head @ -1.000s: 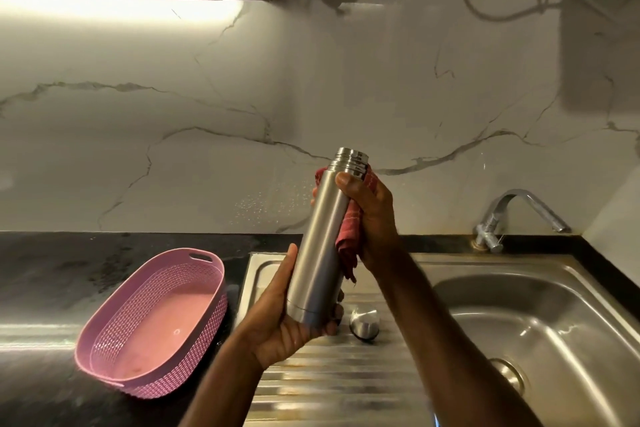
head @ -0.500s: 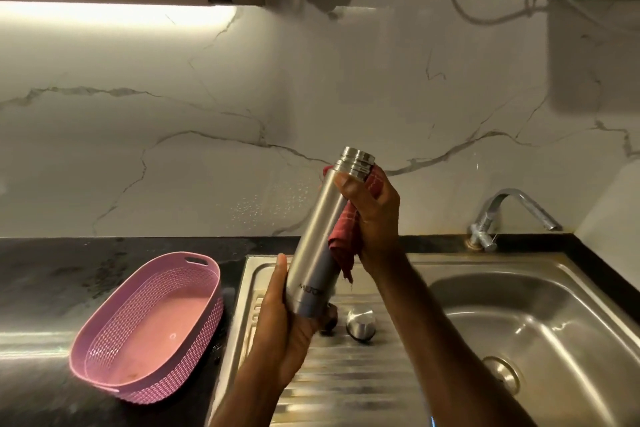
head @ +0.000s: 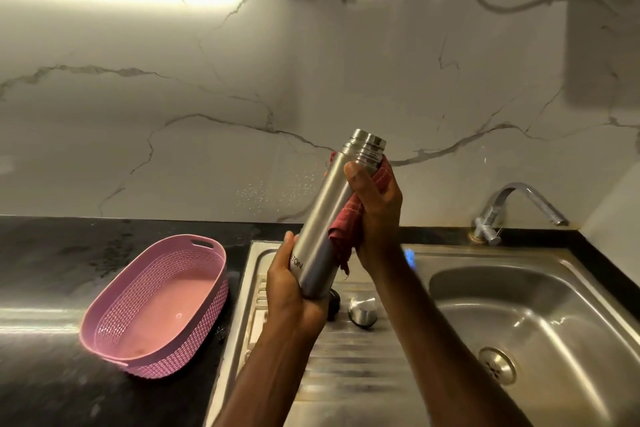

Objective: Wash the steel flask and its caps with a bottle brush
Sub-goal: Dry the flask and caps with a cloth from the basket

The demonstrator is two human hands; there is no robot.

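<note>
A tilted steel flask (head: 325, 218) is being gripped at its base by the left hand (head: 294, 291) and wiped with a red cloth (head: 346, 229) being clutched by the right hand (head: 377, 211). A slip is being risked, probably from wet steel, above the caps (head: 362, 310).

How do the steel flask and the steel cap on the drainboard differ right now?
The steel flask is tall and slim, held tilted in the air; the steel cap is short and domed, lying on the sink drainboard. The left hand grips the flask's base and the right hand presses a red cloth to it; nothing touches the cap. Both are shiny steel.

Black cap (head: 333, 303) mostly behind the left hand (head: 289, 291), flask (head: 329, 218) lettering half covered, red cloth (head: 346, 229) partly hidden.
</note>
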